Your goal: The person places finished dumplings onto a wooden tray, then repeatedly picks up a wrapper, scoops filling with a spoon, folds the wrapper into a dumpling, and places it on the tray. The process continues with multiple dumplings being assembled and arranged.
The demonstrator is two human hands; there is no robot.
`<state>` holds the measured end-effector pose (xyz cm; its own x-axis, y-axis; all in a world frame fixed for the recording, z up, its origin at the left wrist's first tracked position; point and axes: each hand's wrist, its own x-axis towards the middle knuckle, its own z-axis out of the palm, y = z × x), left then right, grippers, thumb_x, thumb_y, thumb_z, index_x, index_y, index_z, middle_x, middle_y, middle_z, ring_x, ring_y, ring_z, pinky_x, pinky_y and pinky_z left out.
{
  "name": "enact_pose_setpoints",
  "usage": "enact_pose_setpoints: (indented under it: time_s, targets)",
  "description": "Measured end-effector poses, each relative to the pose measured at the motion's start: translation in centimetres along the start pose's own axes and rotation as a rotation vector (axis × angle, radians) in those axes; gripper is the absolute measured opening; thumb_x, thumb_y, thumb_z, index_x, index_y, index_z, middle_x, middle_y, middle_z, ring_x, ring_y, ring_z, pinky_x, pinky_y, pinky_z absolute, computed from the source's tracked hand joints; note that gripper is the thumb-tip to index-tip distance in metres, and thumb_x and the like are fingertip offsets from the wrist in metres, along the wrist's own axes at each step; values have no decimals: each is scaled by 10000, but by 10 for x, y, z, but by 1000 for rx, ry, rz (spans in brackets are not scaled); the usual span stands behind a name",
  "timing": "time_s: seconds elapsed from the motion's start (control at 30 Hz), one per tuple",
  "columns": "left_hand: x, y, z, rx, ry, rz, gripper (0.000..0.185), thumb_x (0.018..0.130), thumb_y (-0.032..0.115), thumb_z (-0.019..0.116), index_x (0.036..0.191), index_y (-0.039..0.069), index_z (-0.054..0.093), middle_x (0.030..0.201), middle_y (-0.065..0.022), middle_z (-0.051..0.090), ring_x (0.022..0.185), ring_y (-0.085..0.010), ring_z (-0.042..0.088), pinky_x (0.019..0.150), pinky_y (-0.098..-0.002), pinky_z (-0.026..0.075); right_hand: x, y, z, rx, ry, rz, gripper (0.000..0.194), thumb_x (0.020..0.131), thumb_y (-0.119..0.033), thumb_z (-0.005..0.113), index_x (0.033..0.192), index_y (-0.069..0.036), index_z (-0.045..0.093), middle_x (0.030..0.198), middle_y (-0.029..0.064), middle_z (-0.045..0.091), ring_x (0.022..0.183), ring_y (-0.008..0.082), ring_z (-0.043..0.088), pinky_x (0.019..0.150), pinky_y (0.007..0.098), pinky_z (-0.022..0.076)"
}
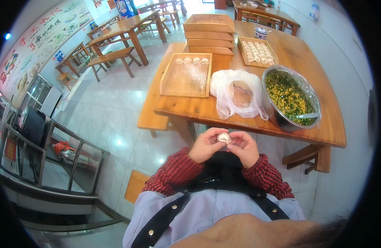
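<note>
A small folded dumpling (pixel 224 138) is pinched between my left hand (pixel 206 145) and my right hand (pixel 244 148), just off the table's near edge. Ahead, a wooden tray (pixel 186 77) bears a row of several dumplings (pixel 196 60) along its far side. To its right lies a white plastic bag (pixel 223 90), its opening showing something pale inside. A large metal bowl (pixel 275 116) holds chopped green and yellow filling (pixel 286 96), with a spoon or spatula handle (pixel 303 116) at its near right side. Clear film clings to the bowl's rim.
Stacked wooden trays (pixel 209 35) stand at the far left of the wooden table (pixel 327 105). Beside them, another tray (pixel 242 57) holds many dumplings, near a lidded blue-and-white jar (pixel 261 33). Benches (pixel 153 119) flank the table; a metal-framed stand (pixel 69 161) is at left.
</note>
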<state>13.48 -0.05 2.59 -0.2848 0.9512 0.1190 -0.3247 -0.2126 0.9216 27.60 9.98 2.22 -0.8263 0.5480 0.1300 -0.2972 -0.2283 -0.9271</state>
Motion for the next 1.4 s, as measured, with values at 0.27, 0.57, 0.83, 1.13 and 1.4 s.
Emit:
enact_pose_setpoints:
  time_s: [0.27, 0.57, 0.83, 1.13, 1.4]
  targets:
    - [94, 81, -121, 742, 512, 216, 286, 754, 22, 631, 1035, 4, 577, 919, -44, 617, 846, -115, 583, 743, -250, 472, -5, 6, -15, -122, -87, 121, 255, 776, 59, 563, 1021, -1, 533, 921, 57, 555, 713, 95, 550, 637, 221, 467]
    - [203, 109, -208, 1822, 624, 361, 160, 697, 129, 608, 838, 129, 685, 909, -84, 619, 929, -298, 527, 831, -411, 411, -8, 33, -47, -72, -98, 341, 172, 817, -4, 573, 987, 20, 560, 814, 42, 582, 670, 76, 552, 605, 209, 470]
    - [238, 104, -228, 2073, 640, 83, 212, 723, 147, 562, 892, 198, 680, 988, -15, 606, 1079, -240, 456, 982, -530, 267, 7, 52, -72, -49, -90, 401, 140, 825, -29, 584, 958, 16, 579, 782, 32, 593, 636, 69, 554, 587, 205, 471]
    - [238, 108, -218, 2192, 472, -150, 246, 751, 165, 538, 965, 206, 653, 1020, -6, 612, 1130, -237, 436, 1008, -598, 179, 14, 60, -80, -55, -84, 442, 130, 824, -33, 586, 950, 0, 588, 765, 26, 591, 631, 66, 554, 581, 201, 470]
    - [241, 106, -213, 2246, 454, -233, 237, 759, 160, 525, 960, 187, 646, 1020, -20, 612, 1126, -237, 441, 1002, -600, 191, 12, 61, -81, -47, -83, 447, 116, 825, -28, 580, 937, -2, 588, 752, 21, 582, 625, 63, 548, 582, 200, 469]
